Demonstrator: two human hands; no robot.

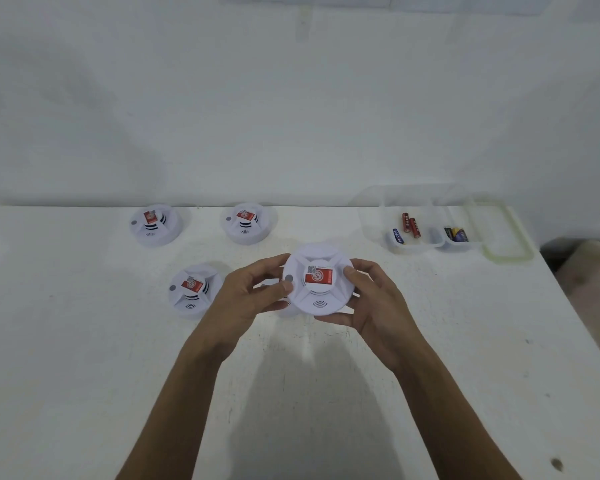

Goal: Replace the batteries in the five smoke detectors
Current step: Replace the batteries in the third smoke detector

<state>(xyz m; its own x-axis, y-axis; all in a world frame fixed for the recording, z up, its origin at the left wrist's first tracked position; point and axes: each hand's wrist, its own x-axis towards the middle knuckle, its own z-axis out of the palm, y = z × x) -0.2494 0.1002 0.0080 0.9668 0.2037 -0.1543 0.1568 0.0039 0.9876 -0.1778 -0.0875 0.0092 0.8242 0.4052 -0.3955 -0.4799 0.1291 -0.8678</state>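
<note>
- Both hands are holding one white smoke detector [319,279] up above the white desk [84,358], near the middle.
- The left hand [246,296] is gripping its left edge, with the fingers [284,287] curled around the rim.
- The right hand [371,303] is gripping its right edge, with the thumb on top and the other fingers underneath.
- The held detector is showing a red sticker and a small grey button on top.
- Three more detectors are sitting on the desk: one at the back left [155,223], one at the back middle [246,222], and one at the front left [193,290], just beside the left hand.
- Something white is peeking out under the hands, but it is too hidden to tell what it is.
- A clear plastic box [420,220] is sitting at the back right of the desk.
- Red batteries [410,225] and a blue battery [398,236] are lying in its left part, and dark batteries [457,234] are lying in its right part.
- A clear lid [506,233] is lying just beside the box on the right.
</note>
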